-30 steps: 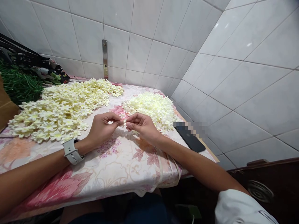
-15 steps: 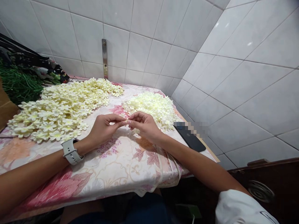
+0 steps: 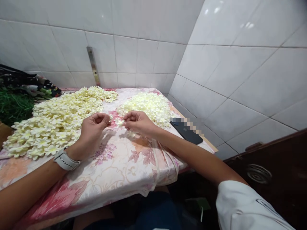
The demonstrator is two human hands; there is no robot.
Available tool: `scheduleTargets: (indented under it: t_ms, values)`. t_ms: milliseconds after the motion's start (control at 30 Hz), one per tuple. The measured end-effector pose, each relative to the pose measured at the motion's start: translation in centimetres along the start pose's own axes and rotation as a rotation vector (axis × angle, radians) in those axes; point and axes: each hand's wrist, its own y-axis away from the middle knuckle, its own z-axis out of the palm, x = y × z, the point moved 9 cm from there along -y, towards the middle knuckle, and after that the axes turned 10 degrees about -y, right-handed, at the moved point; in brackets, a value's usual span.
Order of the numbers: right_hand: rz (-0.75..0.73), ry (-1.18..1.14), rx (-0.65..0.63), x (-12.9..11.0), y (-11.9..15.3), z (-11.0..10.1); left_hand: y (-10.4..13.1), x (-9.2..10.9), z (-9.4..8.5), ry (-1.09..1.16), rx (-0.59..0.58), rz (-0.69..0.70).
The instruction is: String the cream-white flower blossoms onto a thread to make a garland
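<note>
My left hand point(image 3: 92, 129), with a pale watch strap point(image 3: 66, 159) on its wrist, is closed in a pinch. A small whitish flower piece point(image 3: 110, 118) shows at its fingertips, mostly hidden. Across a short gap, my right hand point(image 3: 137, 123) pinches a white flower point(image 3: 119, 122) between thumb and forefinger. Both hands are just above the tabletop. Close behind the right hand lies a heap of white petals or flowers point(image 3: 148, 105). To the left of my left hand spreads a larger pile of cream flowers with yellow centres point(image 3: 59, 119).
A flowered cloth point(image 3: 115, 179) covers the table. On the right edge lies a dark phone point(image 3: 188, 131). Green stringy strands point(image 3: 14, 107) and a dark floral fabric point(image 3: 35, 88) sit at the far left. Tiled walls point(image 3: 144, 57) close off the back and right.
My hands were together at the fingertips and have moved apart, the left one leftward. The white flower now shows plainly in my right fingers. The head view has shifted slightly.
</note>
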Motion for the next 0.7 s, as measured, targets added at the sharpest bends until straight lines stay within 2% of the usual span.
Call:
scheduleTargets:
  t_ms: [100,200,267,333,400,500,600,700]
  values:
    - [-0.106,0.041,0.105,-2.2,-0.7,-2.3,-0.2,1.0,1.4,-0.099,-0.052,0.062]
    - [-0.194,0.070,0.238,-4.2,-1.0,-5.0,-0.2,0.8,3.6,-0.050,-0.138,-0.026]
    - [-0.241,0.123,0.263,-5.1,-1.1,-6.0,-0.1,0.6,4.9,0.035,-0.149,-0.103]
    - [-0.303,0.212,0.221,-5.8,-1.1,-6.0,0.1,0.3,5.9,0.124,-0.141,-0.156]
    - [-0.311,0.317,0.146,-5.8,-1.2,-5.3,0.3,-0.3,7.0,0.183,-0.184,-0.196]
    - [-0.296,0.467,0.060,-5.6,-1.1,-4.4,0.3,-1.4,7.4,0.233,-0.200,-0.218]
    - [-0.289,0.627,-0.090,-5.4,-0.5,-2.8,0.0,-1.9,7.3,0.282,-0.227,-0.187]
    - [-0.323,0.693,-0.219,-5.2,0.0,-1.5,0.1,-2.2,7.5,0.304,-0.285,-0.183]
